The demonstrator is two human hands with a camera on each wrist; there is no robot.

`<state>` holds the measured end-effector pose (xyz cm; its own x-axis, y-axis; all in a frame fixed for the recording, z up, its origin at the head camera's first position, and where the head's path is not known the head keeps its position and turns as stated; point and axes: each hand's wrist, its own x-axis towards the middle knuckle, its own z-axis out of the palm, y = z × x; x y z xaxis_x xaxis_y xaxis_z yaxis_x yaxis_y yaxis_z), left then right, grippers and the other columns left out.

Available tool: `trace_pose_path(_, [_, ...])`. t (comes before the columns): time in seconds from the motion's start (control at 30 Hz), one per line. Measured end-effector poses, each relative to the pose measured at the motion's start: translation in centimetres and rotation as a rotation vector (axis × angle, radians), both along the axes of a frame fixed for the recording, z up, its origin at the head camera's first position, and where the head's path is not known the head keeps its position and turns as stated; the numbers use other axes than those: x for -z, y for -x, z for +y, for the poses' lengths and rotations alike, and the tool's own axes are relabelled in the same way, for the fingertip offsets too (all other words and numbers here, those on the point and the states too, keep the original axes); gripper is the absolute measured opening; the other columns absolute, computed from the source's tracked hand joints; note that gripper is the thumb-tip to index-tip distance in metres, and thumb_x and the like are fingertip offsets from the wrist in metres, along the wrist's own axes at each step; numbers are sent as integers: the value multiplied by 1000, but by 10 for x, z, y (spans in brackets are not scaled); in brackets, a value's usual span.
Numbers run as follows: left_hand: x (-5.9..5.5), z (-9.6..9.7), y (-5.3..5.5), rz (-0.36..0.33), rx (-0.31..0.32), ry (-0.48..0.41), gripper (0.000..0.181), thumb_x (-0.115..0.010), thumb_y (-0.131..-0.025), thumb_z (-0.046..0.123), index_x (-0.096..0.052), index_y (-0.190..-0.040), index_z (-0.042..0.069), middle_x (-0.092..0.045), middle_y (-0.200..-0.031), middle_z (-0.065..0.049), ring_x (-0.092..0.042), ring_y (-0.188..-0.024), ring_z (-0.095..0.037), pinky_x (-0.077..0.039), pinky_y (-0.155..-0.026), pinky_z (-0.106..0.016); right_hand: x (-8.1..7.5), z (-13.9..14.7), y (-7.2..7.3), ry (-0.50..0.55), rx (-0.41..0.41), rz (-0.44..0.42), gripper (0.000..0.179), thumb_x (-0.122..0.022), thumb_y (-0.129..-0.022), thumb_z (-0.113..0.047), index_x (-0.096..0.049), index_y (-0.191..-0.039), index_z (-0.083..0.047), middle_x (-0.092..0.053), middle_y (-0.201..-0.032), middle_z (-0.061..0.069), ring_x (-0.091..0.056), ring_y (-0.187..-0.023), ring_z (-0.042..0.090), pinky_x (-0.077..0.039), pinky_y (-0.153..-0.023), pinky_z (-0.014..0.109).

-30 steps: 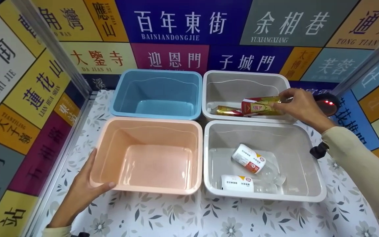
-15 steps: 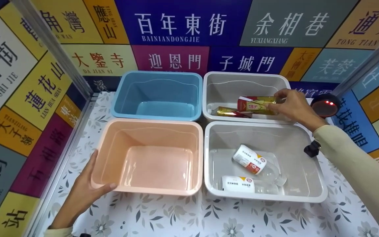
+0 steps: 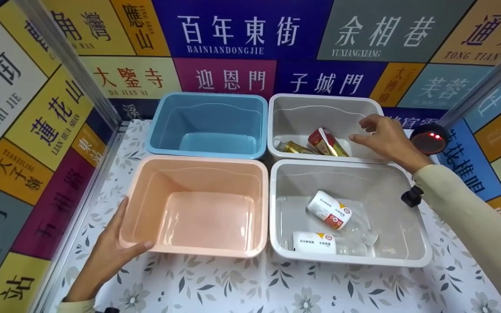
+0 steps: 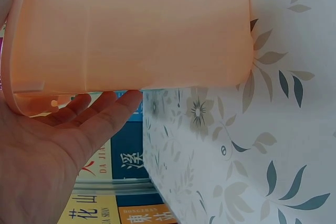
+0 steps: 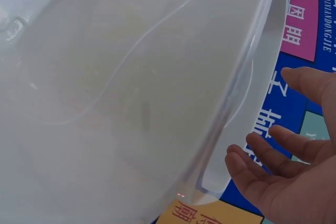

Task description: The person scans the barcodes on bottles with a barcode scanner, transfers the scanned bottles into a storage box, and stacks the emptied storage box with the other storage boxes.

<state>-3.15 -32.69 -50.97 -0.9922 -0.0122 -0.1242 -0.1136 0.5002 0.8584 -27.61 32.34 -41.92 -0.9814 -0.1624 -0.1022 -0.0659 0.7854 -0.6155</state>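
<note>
My right hand [image 3: 381, 135] hovers over the right side of the small grey bin [image 3: 325, 96], thumb and fingers apart and nothing between them. Below it, a red and gold can [image 3: 326, 142] lies tilted in that bin, resting against a second gold can [image 3: 296, 148]. The right wrist view shows the loosely bent fingers beside a pale bin wall [image 5: 131, 77]; neither can is visible there. At the near left corner of the peach bin [image 3: 198, 252], my left hand [image 3: 111, 252] rests with its thumb on the rim. Its extended fingers touch the outer wall [image 4: 136, 35].
A blue bin [image 3: 213, 126] stands behind the peach one. Two clear bottles with white labels, one upper bottle [image 3: 331, 211] and one lower bottle [image 3: 315, 242], lie in the large grey bin [image 3: 350, 258]. Printed panels [image 3: 242, 30] wall in the flower-patterned table [image 3: 215, 287].
My right hand has let go of the red and gold can, which now lies in the small grey bin. Before that, the hand moved slightly left. The left hand stays in place.
</note>
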Motion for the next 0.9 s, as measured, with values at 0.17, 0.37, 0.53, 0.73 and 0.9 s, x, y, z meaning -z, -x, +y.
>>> trace_pose_path(0.17, [0, 0, 0, -3, 3, 13, 130, -93, -89, 24, 1, -178, 38, -14, -183, -20, -42, -150, -47, -33, -120, -73, -5, -2, -8, 8, -20, 38, 65, -78, -104, -39, -62, -148, 6, -61, -148, 31, -58, -134, 50, -48, -113, 68])
trace_pose_path(0.37, [1, -2, 0, -5, 6, 38, 131, -93, -89, 26, 1, -177, 40, -12, -183, -19, -34, -155, -49, -28, -121, -77, -9, -4, -20, 27, -37, 68, 59, -79, -104, -36, -64, -146, 4, -64, -145, 29, -63, -129, 48, -51, -110, 66])
trace_pose_path(0.53, [2, -3, 0, -13, 4, 32, 132, -94, -89, 24, 3, -177, 40, -11, -183, -20, -35, -154, -50, -28, -121, -77, -8, -8, -28, 32, -43, 89, 56, -80, -103, -35, -67, -142, 3, -68, -140, 27, -67, -124, 47, -53, -108, 64])
trace_pose_path(0.73, [1, -2, 0, -5, 7, 29, 131, -94, -88, 25, 1, -177, 39, -9, -183, -20, -31, -157, -52, -27, -121, -77, -5, -12, -38, 37, -68, 106, 52, -81, -102, -33, -70, -140, 1, -71, -136, 24, -70, -121, 44, -57, -104, 58])
trace_pose_path(0.9, [1, -3, 0, -8, 11, 35, 132, -94, -89, 24, 3, -177, 39, -8, -183, -20, -32, -156, -53, -28, -120, -78, 0, -15, -46, 47, -88, 136, 46, -84, -101, -28, -73, -135, 0, -74, -132, 21, -73, -117, 41, -57, -90, 20])
